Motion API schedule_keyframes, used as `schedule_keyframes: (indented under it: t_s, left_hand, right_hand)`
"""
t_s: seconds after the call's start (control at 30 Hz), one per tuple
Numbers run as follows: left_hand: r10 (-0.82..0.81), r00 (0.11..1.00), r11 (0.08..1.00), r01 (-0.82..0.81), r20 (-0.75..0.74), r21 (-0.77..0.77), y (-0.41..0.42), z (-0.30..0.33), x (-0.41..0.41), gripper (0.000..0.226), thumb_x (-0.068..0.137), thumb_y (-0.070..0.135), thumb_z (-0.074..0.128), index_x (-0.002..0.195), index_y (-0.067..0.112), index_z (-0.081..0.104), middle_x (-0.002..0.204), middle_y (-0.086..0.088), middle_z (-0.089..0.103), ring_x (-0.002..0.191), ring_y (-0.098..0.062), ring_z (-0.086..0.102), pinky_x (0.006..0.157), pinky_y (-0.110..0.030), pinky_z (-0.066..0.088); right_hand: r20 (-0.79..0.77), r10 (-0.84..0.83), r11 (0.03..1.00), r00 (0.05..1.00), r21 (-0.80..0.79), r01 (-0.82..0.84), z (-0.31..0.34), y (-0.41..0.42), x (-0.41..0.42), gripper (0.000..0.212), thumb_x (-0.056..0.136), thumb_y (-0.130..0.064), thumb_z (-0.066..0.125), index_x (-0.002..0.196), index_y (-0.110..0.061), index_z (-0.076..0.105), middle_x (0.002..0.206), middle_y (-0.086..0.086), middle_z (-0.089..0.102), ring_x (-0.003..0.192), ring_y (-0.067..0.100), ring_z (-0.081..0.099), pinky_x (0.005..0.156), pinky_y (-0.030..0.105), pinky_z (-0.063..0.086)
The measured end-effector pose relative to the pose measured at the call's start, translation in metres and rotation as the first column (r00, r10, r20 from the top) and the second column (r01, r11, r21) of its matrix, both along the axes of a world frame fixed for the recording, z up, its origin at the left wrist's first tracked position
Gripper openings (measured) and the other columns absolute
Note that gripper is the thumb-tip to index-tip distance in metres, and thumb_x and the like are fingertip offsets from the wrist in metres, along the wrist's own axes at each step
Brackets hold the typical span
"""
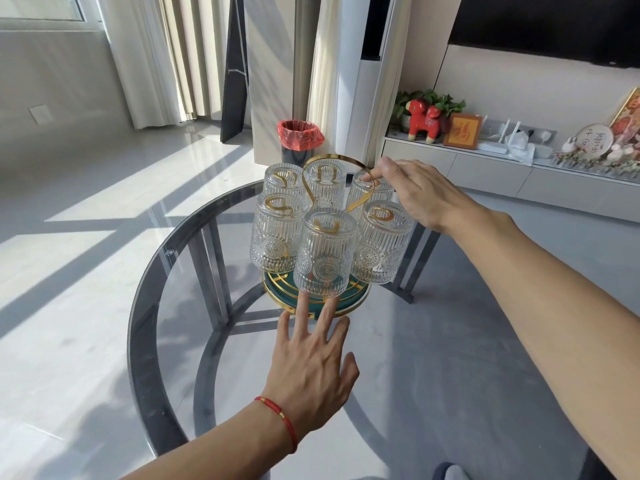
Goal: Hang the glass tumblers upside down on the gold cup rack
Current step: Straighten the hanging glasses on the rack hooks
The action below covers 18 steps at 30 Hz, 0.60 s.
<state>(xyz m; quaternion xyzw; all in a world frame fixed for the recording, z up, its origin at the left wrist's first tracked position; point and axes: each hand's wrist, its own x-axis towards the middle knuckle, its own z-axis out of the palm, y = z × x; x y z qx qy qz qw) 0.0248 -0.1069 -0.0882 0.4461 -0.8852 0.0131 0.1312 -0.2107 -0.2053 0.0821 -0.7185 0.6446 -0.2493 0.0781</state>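
6 embossed glass tumblers (328, 252) hang upside down on the gold cup rack (337, 188), ringed around its tall looped handle; each sits over a gold prong that shows through the glass base. The rack stands on a round green tray with a gold rim (346, 308), set near the middle of a round smoked-glass tabletop (173, 306).

The right hand (420, 195) rests at the back-right tumbler (369, 192), thumb and forefinger closed on its upturned base just beside the gold loop. The left hand (310, 368), with a red cord bracelet (280, 419) on the wrist, reaches in from below with its fingers (327, 311) spread apart and holding nothing; 2 fingertips lie at the tray's front edge, under the nearest tumbler.

Beyond the tabletop stand a bin with a red liner (299, 135) and a low white cabinet carrying a red toy horse (424, 121).
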Motion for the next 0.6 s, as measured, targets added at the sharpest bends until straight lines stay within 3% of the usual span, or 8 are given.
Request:
schedule_keyframes:
  t_s: [0.17,0.3,0.47,0.6]
  left_hand:
    - [0.001,1.0,1.0,-0.001,0.004,0.003,0.0,-0.001,0.0,0.05,0.094,0.048,0.04,0.132,0.019,0.057,0.163,-0.009,0.037,0.15,-0.051,0.023,0.112,-0.064,0.035]
    - [0.001,1.0,1.0,-0.001,0.0,0.008,0.0,0.0,0.0,0.051,0.094,0.048,0.04,0.132,0.019,0.058,0.163,-0.009,0.038,0.149,-0.052,0.024,0.111,-0.065,0.036]
    - [0.003,1.0,1.0,-0.003,0.006,0.025,0.002,0.004,0.0,0.053,0.095,0.048,0.036,0.134,0.019,0.055,0.166,-0.008,0.032,0.151,-0.051,0.019,0.114,-0.064,0.032]
    - [0.003,1.0,0.999,-0.003,0.013,0.036,0.004,0.007,0.0,0.052,0.095,0.048,0.036,0.135,0.019,0.054,0.167,-0.007,0.03,0.152,-0.051,0.016,0.115,-0.064,0.031]
  right_hand:
    - [0.045,-0.017,0.999,0.999,-0.048,0.019,0.002,-0.002,0.004,0.07,0.106,-0.064,0.014,0.13,-0.029,0.07,0.149,0.003,0.06,0.142,0.02,0.049,0.105,0.032,0.031]
    - [0.173,0.028,0.998,0.984,-0.065,-0.017,0.017,-0.011,0.024,0.075,0.104,-0.064,0.014,0.128,-0.022,0.072,0.139,0.001,0.068,0.132,0.014,0.058,0.115,0.038,0.037]
    - [0.178,0.077,0.992,0.981,0.087,-0.094,0.037,-0.029,0.052,0.082,0.101,-0.071,0.009,0.119,-0.028,0.077,0.138,0.004,0.069,0.129,0.022,0.059,0.115,0.049,0.035]
    - [0.093,0.045,0.975,0.995,0.215,-0.064,0.043,-0.042,0.063,0.093,0.097,-0.077,0.001,0.114,-0.033,0.081,0.15,0.01,0.059,0.126,0.025,0.054,0.105,0.046,0.029]
